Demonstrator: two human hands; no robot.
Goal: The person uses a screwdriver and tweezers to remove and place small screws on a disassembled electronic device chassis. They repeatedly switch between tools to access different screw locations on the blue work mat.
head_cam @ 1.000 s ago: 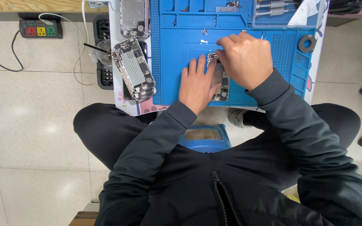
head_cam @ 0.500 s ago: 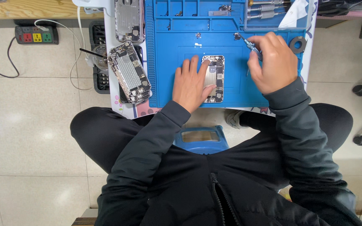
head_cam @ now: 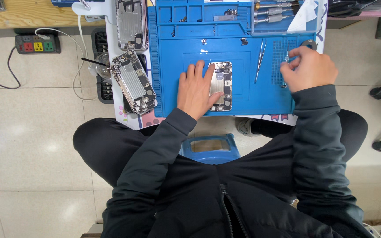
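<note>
Opened phone chassis (head_cam: pixel 221 86) sits dead centre on the blue work mat (head_cam: pixel 173 57), its back shell facing up with small parts showing along the right and bottom edges. The left hand (head_cam: pixel 196 90) lies flat on the mat beside it, fingers spread, the index and middle fingertips resting over the chassis's left edge and pinning it down. No pinch there, just a flat open palm.

Over to the right: the right hand (head_cam: pixel 307 69) hovers at the mat's far side, thumb and forefinger pressed together around a slim silver-tipped screwdriver (head_cam: pixel 285 66), held roughly upright above the ridged strip of the mat. Between the two hands lie metal tweezers (head_cam: pixel 259 61), flat on the mat, points toward the person, touched by nobody.

Along the mat's top edge, small compartments hold tiny bits too small to make out, and a clear tray (head_cam: pixel 278 15) at the top right carries more silver tool handles. Left of the mat, a second stripped phone (head_cam: pixel 133 81) rests tilted on the white table edge, a third phone shell (head_cam: pixel 131 24) lying above it. On the tiled floor at far left, a power strip (head_cam: pixel 37 44) sits. A blue stool (head_cam: pixel 210 147) peeks out between the person's knees.
</note>
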